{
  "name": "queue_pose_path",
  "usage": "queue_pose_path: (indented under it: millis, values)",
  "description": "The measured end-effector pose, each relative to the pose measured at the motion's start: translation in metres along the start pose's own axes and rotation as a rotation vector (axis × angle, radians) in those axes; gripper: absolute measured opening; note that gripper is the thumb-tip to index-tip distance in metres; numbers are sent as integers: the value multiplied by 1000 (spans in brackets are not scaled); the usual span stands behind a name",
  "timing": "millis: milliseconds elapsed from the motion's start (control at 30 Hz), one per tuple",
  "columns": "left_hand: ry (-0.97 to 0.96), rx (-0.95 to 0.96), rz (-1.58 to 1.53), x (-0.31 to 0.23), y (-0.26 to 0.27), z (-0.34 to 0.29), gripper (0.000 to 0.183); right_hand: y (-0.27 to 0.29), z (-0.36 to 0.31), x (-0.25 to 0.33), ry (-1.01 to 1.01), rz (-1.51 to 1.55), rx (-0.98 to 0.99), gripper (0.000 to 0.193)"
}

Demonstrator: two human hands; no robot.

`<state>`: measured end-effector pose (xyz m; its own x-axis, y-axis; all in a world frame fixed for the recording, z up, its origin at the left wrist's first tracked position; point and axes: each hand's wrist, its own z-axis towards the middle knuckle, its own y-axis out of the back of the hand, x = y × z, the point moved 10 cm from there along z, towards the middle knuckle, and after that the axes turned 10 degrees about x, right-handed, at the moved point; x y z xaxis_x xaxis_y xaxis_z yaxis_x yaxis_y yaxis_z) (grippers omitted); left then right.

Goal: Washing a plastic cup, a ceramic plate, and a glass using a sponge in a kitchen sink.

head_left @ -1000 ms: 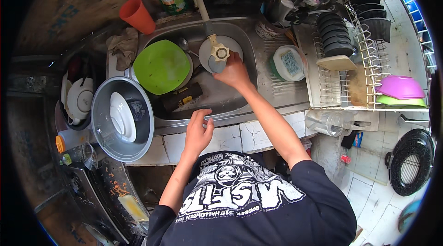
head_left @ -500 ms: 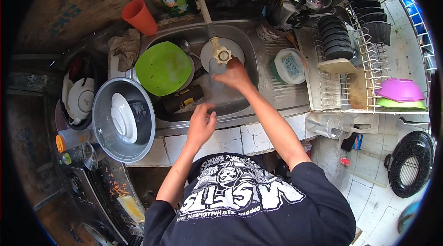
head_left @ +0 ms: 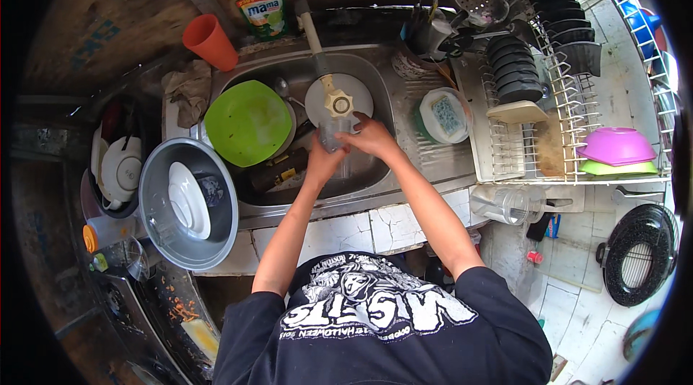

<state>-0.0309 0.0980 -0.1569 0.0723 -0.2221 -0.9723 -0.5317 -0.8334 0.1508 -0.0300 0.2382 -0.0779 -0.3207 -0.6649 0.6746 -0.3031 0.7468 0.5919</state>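
Note:
Under the cream tap point(head_left: 338, 103) I hold a clear drinking glass point(head_left: 332, 131) over the sink point(head_left: 372, 168). My left hand point(head_left: 325, 160) is closed around its near side. My right hand point(head_left: 368, 137) grips it from the right, with fingers close to the tap's star-shaped knob. Behind the tap lies a round whitish plate point(head_left: 361, 96) in the sink. At the left of the basin rests a lime-green plate point(head_left: 247, 124), with a spoon point(head_left: 282, 88) by its far edge. A dark cylindrical object point(head_left: 278, 172) lies in front of it, its kind unclear.
Left stands a grey basin point(head_left: 153, 197) holding white dishes. An orange cup point(head_left: 210, 42) and a soap pouch point(head_left: 261, 15) stand behind the sink. To the right are a tub with a sponge point(head_left: 446, 114) and a dish rack point(head_left: 577, 161) with dark bowls and a pink bowl point(head_left: 617, 145).
My left hand has moved up and right from the sink's front edge and taken hold of the glass. My right hand has shifted slightly down beside the tap, still on the glass.

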Motion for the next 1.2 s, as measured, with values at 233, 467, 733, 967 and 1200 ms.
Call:
queue_pose_path:
  millis: [233,467,733,967,1200]
  values:
    - [443,196,-1035,10,-36,21,45,48,-48,-60,-39,570,-109,43]
    - [465,219,-1226,18,-38,56,50,143,-91,-124,-8,617,-439,34]
    - [258,277,-985,15,-35,74,38,160,-80,-156,-131,-244,-585,57]
    - [141,148,-766,3,-11,36,75,159,-54,-176,-314,-469,-420,77]
    - [328,226,-571,16,16,-21,79,169,-59,-163,-311,-265,-403,60]
